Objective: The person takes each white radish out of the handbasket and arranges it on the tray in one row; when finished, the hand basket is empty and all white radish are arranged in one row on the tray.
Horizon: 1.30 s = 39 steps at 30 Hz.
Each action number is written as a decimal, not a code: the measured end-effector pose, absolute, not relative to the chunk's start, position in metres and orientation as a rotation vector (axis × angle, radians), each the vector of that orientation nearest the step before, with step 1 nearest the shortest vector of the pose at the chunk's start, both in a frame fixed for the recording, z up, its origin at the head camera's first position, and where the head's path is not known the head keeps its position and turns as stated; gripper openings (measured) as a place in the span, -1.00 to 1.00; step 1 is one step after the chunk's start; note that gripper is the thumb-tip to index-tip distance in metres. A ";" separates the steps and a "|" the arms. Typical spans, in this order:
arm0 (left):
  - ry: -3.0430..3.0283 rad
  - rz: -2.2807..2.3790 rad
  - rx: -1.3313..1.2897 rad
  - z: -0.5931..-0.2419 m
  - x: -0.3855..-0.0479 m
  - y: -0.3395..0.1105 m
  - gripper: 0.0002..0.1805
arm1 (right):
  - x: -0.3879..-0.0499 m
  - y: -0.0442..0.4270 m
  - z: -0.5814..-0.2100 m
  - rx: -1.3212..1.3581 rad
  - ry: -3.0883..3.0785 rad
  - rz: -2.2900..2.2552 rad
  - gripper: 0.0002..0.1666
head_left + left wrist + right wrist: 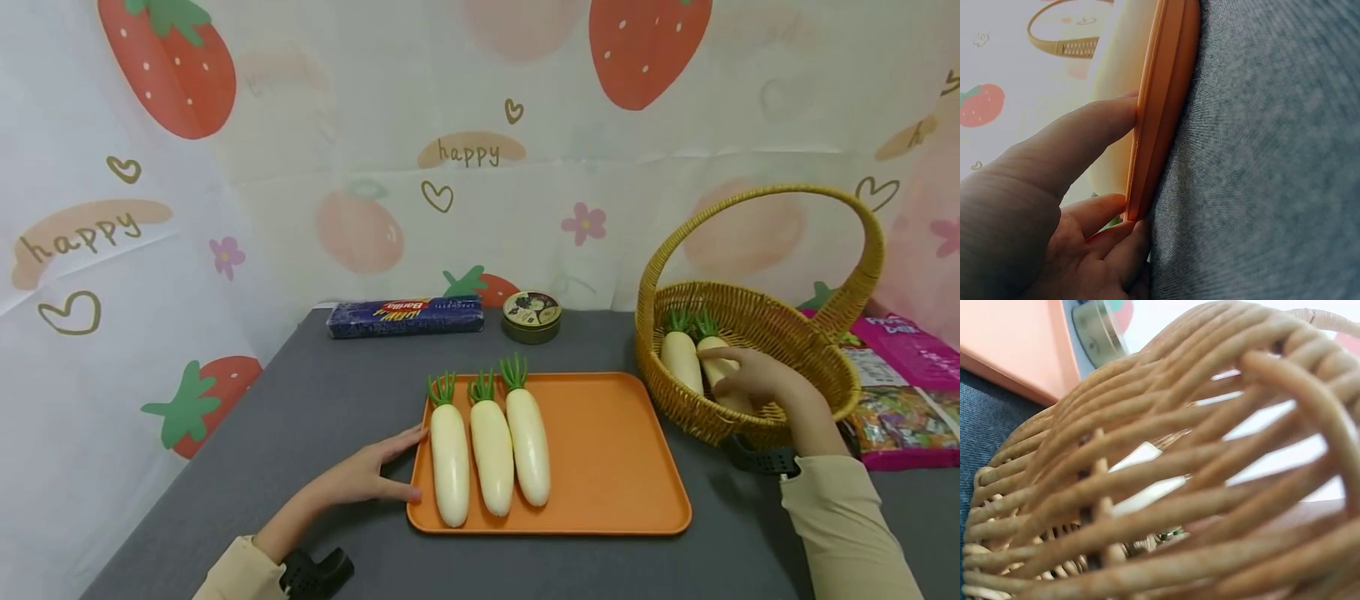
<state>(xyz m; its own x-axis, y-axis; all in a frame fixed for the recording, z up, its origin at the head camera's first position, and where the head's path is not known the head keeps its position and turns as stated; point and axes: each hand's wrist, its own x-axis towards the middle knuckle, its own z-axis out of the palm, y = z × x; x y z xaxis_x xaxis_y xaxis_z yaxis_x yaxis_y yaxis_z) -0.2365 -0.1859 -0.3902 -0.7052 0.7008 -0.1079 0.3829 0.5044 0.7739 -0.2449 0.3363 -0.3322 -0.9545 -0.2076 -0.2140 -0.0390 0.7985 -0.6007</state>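
Three white radishes [491,458] with green stems lie side by side on the left part of an orange tray [600,458]. My left hand [367,475] rests at the tray's left edge, fingers and thumb spread along it. In the left wrist view the thumb [1085,131] touches the tray's rim [1160,106], with fingers lower at the same rim. Inside a wicker basket [750,308], my right hand [757,379] holds a white radish [716,346] from above; its thumb is hidden. Another white radish [681,362] lies left of it. Basket weave [1147,475] mostly fills the right wrist view.
A blue spaghetti pack [405,317] and a round tin [531,317] stand behind the tray. Pink snack bags [900,400] lie right of the basket, whose tall handle [772,190] arches over it. A printed cloth hangs behind the grey table [300,400].
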 end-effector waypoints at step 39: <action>2.336 1.058 0.891 -0.393 -0.239 -0.187 -0.14 | -0.229 0.335 -0.305 -0.070 2.692 -1.484 -0.16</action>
<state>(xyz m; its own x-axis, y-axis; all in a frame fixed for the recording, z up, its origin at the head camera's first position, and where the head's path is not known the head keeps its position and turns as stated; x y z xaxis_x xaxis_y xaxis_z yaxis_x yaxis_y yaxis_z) -0.2393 -0.1870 -0.3926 -0.7047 0.7006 -0.1119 0.3783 0.5045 0.7762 -0.2287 0.3346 -0.3051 -0.9967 -0.0725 -0.0367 -0.0077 0.5335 -0.8457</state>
